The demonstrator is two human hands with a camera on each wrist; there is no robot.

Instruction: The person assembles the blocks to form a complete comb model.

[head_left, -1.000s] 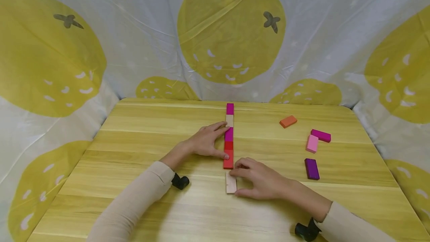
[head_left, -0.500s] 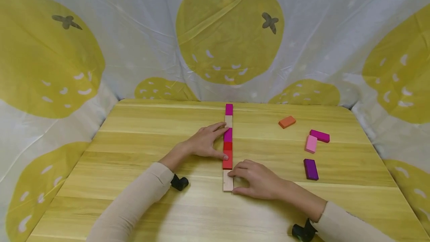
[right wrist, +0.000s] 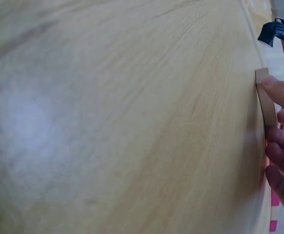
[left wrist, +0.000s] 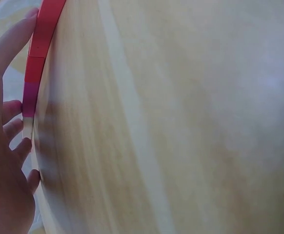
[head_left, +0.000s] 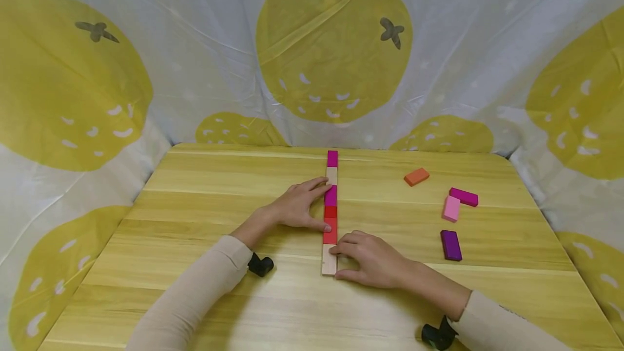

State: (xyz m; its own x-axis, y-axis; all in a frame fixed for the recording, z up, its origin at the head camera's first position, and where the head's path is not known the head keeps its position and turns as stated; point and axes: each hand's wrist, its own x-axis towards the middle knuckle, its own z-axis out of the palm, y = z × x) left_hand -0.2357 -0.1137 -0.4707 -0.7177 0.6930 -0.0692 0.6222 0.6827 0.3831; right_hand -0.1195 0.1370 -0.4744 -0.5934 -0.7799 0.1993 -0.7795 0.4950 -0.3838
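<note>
A single row of flat wooden blocks runs from the far table edge toward me: a magenta block (head_left: 332, 158), a plain block (head_left: 332, 173), another magenta block (head_left: 331, 197), two red pieces, the nearer being a red block (head_left: 330, 237), and a plain wooden block (head_left: 329, 265) at the near end. My left hand (head_left: 297, 206) rests along the row from the left, fingers extended, its thumb on the red block. From the right, my right hand (head_left: 374, 261) pinches the nearest plain block, thumb by its near end. That block meets the red one.
Off to the right lie an orange block (head_left: 416, 177), a pink block (head_left: 451, 209) touching a magenta block (head_left: 464, 197), and a purple block (head_left: 451, 246). A patterned cloth (head_left: 336, 69) hangs behind the wooden table (head_left: 219, 177).
My right hand has slid the nearest plain block left and away from me, closing its gap to the red block and straightening it. The left hand stays in place.
</note>
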